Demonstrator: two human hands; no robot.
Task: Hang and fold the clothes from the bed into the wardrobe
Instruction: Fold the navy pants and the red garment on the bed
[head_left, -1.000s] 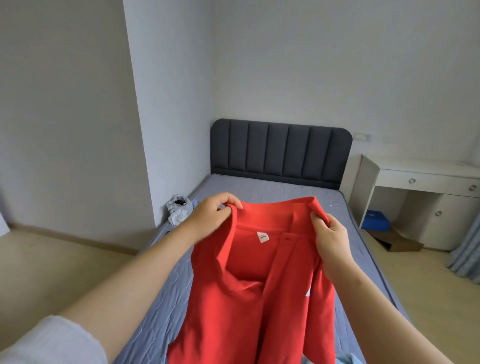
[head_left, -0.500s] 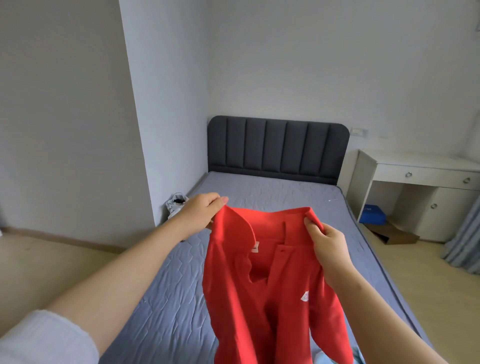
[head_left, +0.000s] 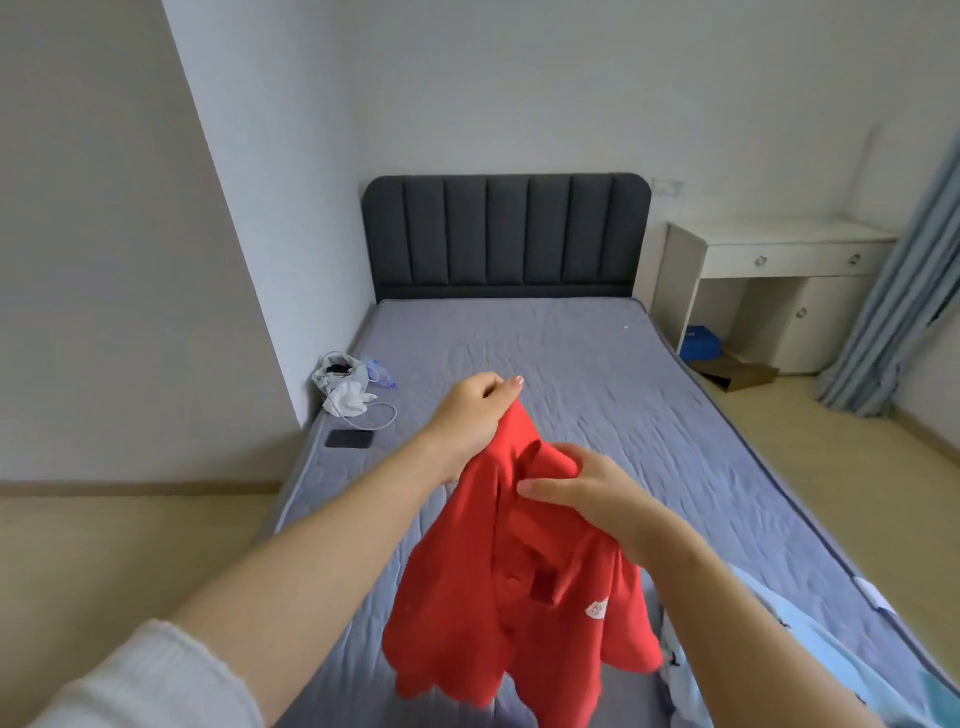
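Pinching red shirt (head_left: 493, 613), fingers (head_left: 496, 391) curled

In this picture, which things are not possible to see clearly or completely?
Head view:
1. Wardrobe: outside the frame.
2. Light blue garment: cut off by the bottom edge.
3. White badge on the red collared shirt: too small to read.
4. Contents of the crumpled white bag: too small, and hidden by its folds.

Soft even daylight, faint shadows, wide-angle bending at edges, slight blur.
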